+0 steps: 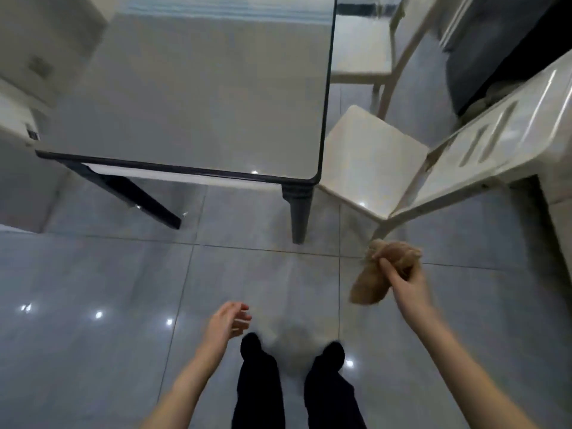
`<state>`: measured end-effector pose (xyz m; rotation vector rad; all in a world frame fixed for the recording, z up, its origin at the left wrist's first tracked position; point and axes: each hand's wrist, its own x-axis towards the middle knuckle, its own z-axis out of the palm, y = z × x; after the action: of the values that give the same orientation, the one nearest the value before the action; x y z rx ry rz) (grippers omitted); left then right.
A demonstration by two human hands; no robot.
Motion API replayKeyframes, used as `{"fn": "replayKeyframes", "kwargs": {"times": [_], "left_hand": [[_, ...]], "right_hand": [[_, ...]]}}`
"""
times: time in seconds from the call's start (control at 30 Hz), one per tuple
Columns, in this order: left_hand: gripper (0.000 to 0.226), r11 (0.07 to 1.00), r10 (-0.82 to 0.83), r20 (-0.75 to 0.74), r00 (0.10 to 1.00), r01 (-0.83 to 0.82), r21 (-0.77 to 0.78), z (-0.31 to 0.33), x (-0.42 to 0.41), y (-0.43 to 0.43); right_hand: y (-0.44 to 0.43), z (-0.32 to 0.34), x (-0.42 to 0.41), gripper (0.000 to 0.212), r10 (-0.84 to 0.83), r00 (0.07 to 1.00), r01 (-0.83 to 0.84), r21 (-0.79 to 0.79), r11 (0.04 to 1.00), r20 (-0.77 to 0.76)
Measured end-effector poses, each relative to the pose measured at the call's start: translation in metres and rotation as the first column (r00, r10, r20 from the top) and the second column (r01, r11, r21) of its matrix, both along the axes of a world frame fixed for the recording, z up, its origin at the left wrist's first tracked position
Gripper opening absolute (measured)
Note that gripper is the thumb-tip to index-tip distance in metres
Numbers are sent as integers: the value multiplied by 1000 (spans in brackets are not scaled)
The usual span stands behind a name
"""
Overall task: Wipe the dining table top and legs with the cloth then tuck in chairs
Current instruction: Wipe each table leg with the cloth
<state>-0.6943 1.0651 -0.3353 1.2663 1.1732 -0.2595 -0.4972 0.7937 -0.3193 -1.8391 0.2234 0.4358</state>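
Note:
The dining table (192,97) has a glossy grey top with a dark rim and dark legs; its near right leg (298,212) stands straight ahead and its near left leg (145,199) slants off to the left. My right hand (402,278) grips a bunched tan cloth (376,275) in the air, below and to the right of the table's near right corner. My left hand (229,318) hangs empty with loosely curled fingers above the floor. A white chair (371,162) stands pulled out at the table's right side, and a second white chair (362,48) stands farther back.
Glossy grey floor tiles lie all around my dark-trousered legs (294,385). A white cabinet (21,57) flanks the table on the left. A dark appliance or furniture piece (501,44) stands at the far right behind the chairs.

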Motion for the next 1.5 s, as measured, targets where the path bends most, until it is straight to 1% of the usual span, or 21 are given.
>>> {"fn": "replayKeyframes", "kwargs": {"times": [0.13, 0.27, 0.4, 0.5, 0.53, 0.6, 0.63, 0.67, 0.7, 0.73, 0.77, 0.83, 0.87, 0.97, 1.03, 1.1, 1.2, 1.27, 1.33, 1.43, 1.5], "left_hand": [[21, 999, -54, 120, 991, 53, 7, -67, 65, 29], [22, 989, -127, 294, 947, 99, 107, -161, 148, 64], [22, 985, -133, 491, 861, 61, 160, -252, 238, 83], [28, 981, -191, 660, 727, 116, 156, -290, 287, 85], [27, 980, -197, 730, 655, 145, 134, -301, 296, 82], [24, 976, -137, 836, 531, 215, 23, -317, 315, 69], [31, 970, -121, 866, 485, 244, -2, -325, 322, 64], [37, 966, -112, 894, 434, 258, -4, -334, 325, 61], [34, 964, -102, 924, 370, 267, 0, -348, 331, 60], [37, 958, -96, 943, 320, 286, 0, -355, 340, 62], [43, 953, -89, 954, 287, 302, -2, -362, 347, 65], [48, 936, -140, 961, 238, 348, 50, -371, 354, 70], [48, 943, -154, 961, 231, 326, 73, -372, 351, 74], [53, 929, -250, 946, 205, 328, 175, -360, 353, 85], [71, 919, -298, 943, 150, 310, 242, -361, 352, 86], [63, 946, -159, 960, 230, 313, 82, -355, 347, 78], [45, 937, -122, 968, 219, 347, 40, -365, 336, 74], [42, 948, -148, 966, 212, 308, 78, -364, 339, 77], [41, 957, -158, 958, 241, 277, 89, -360, 340, 79], [43, 955, -186, 945, 269, 276, 109, -359, 338, 77], [45, 957, -184, 941, 284, 270, 106, -358, 339, 77]], "right_hand": [[54, -72, 48, 28, -28, 998, 26, 50, 998, 52], [103, -168, 98, 23, -57, 986, 42, 97, 994, 159], [150, -237, 133, 13, -87, 927, 22, 180, 983, 364], [182, -276, 153, 12, -138, 809, -25, 269, 963, 572], [196, -286, 157, 11, -160, 763, -58, 312, 948, 626], [223, -308, 166, 33, -216, 680, -148, 419, 896, 701], [236, -319, 170, 46, -229, 614, -200, 430, 881, 755], [245, -332, 174, 58, -229, 523, -218, 388, 896, 821], [251, -347, 179, 66, -218, 434, -227, 340, 913, 874], [254, -365, 185, 73, -225, 367, -229, 322, 918, 902], [255, -382, 188, 80, -241, 345, -233, 331, 914, 907], [255, -415, 188, 92, -264, 344, -203, 346, 916, 901], [255, -425, 182, 90, -271, 366, -202, 360, 911, 890], [256, -426, 162, 61, -300, 379, -229, 403, 886, 875], [251, -402, 156, 63, -288, 395, -247, 403, 881, 872], [246, -369, 158, 59, -245, 394, -237, 355, 904, 886], [241, -335, 166, 50, -207, 408, -188, 303, 934, 889], [245, -342, 161, 61, -208, 400, -179, 298, 938, 893], [244, -369, 155, 75, -191, 381, -174, 273, 946, 905], [236, -403, 148, 88, -129, 453, -215, 248, 945, 882], [234, -409, 143, 90, -102, 500, -213, 236, 948, 860]]}}
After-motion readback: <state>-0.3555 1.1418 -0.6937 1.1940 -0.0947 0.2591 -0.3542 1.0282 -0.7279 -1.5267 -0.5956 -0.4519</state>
